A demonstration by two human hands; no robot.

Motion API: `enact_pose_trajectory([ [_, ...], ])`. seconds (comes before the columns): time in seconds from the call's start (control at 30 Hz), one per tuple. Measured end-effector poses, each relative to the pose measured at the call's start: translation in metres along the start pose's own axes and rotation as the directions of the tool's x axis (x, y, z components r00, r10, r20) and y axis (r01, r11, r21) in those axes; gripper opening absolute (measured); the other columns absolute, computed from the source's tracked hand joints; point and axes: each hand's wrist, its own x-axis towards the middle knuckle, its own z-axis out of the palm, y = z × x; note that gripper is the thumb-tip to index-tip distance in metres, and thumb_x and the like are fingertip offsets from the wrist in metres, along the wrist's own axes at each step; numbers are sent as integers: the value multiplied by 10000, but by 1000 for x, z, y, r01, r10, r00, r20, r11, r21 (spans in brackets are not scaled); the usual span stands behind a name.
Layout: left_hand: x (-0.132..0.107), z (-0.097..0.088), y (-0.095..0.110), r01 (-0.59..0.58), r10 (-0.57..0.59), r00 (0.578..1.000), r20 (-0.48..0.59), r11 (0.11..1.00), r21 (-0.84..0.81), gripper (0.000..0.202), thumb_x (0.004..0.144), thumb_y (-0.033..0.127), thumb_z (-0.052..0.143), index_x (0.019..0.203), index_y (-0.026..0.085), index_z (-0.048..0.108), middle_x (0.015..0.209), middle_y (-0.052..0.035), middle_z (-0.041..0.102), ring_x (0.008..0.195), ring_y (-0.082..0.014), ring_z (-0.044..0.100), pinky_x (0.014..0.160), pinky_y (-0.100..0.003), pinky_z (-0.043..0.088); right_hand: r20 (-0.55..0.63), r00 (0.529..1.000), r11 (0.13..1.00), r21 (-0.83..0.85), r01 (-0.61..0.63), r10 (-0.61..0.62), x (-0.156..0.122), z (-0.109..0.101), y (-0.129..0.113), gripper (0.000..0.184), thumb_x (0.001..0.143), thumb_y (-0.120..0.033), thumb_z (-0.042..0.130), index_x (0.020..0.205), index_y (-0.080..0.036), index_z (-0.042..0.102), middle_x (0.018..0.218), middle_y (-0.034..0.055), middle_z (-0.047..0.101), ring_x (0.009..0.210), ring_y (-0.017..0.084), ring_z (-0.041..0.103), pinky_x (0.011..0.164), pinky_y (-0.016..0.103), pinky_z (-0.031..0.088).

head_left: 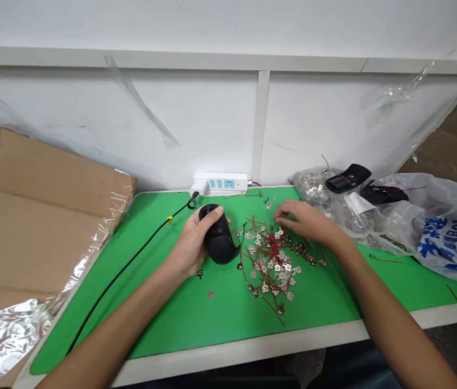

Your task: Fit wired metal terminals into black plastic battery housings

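My left hand is wrapped around a black mouse-shaped plastic housing, thumb on its upper part. A thin dark wire curves up from the housing's lower right side. My right hand is at the upper right edge of a loose pile of small metal contact plates with red wires. Its thumb and fingertips come close together there; whatever they pinch, if anything, is too small to make out. Darker contact pieces lie in a row under that hand.
At the back stands a white power strip with a black cable running left. Cardboard leans at the left. Plastic bags and more black housings lie at the right of the green tabletop.
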Motion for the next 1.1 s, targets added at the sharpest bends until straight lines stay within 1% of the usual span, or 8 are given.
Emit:
enact_pose_trajectory([
  [0.1, -4, 2, 2, 67, -66, 997, 47, 998, -17, 460, 824, 502, 852, 1093, 166, 688, 935, -72, 763, 778, -173, 673, 622, -250, 597, -174, 985, 1000, -6, 4, -5, 0, -4, -1, 114, 1024, -228, 605, 1026, -236, 719, 1064, 81, 707, 1027, 259, 662, 909, 413, 518],
  [0.2, -8, 4, 2, 138, -136, 984, 115, 990, -16, 431, 867, 499, 816, 1094, 162, 672, 929, -91, 775, 761, -175, 689, 625, -255, 602, -294, 955, 998, 53, -29, 43, -1, -6, -11, 120, 1028, -305, 634, 1044, -267, 747, 942, 57, 663, 857, 235, 632, 770, 383, 508],
  [0.33, -11, 6, -2, 193, -195, 966, 171, 981, 28, 426, 883, 500, 807, 1095, 170, 641, 924, -93, 783, 701, -160, 683, 615, -242, 578, -199, 970, 907, 419, -43, 138, -2, -4, -36, 184, 1050, -430, 611, 1100, -292, 723, 860, 11, 670, 699, 178, 570, 616, 321, 461],
  [0.47, -11, 7, -7, 213, -226, 952, 205, 973, 84, 422, 923, 536, 750, 1096, 170, 630, 927, -93, 790, 709, -170, 701, 635, -251, 563, -78, 989, 719, 694, -37, 126, 0, 7, -59, 141, 1030, -407, 646, 1082, -288, 701, 1029, 38, 741, 900, 195, 688, 777, 355, 575],
  [0.6, -12, 6, -12, 215, -242, 938, 248, 968, 129, 417, 961, 562, 683, 1064, 161, 636, 912, -106, 797, 747, -198, 723, 681, -283, 566, 2, 992, 572, 817, -73, 123, 3, 22, -72, 118, 995, -378, 692, 1063, -282, 700, 1062, 29, 759, 945, 193, 735, 836, 364, 593],
  [0.77, -14, 6, -18, 214, -247, 926, 287, 967, 141, 421, 984, 563, 642, 1101, 159, 640, 950, -126, 808, 838, -237, 753, 710, -295, 550, -29, 987, 553, 831, -64, 158, 4, 37, -77, 156, 971, -408, 727, 1041, -271, 703, 997, 33, 756, 891, 196, 705, 786, 356, 564],
  [0.97, -16, 7, -20, 245, -283, 915, 286, 956, 161, 418, 995, 544, 610, 1175, 168, 622, 992, -132, 817, 888, -265, 763, 760, -321, 546, -95, 979, 609, 792, -35, 179, 5, 45, -71, 117, 994, -367, 687, 1041, -261, 670, 976, 32, 705, 880, 193, 657, 781, 356, 538],
  [1.1, -16, 7, -20, 253, -294, 913, 283, 952, 173, 400, 992, 546, 607, 1140, 175, 618, 980, -133, 820, 892, -269, 764, 766, -323, 542, -109, 975, 589, 807, -27, 194, 4, 43, -73, 243, 991, -338, 683, 1217, -299, 601, 981, 17, 655, 848, 185, 630, 721, 337, 526],
])
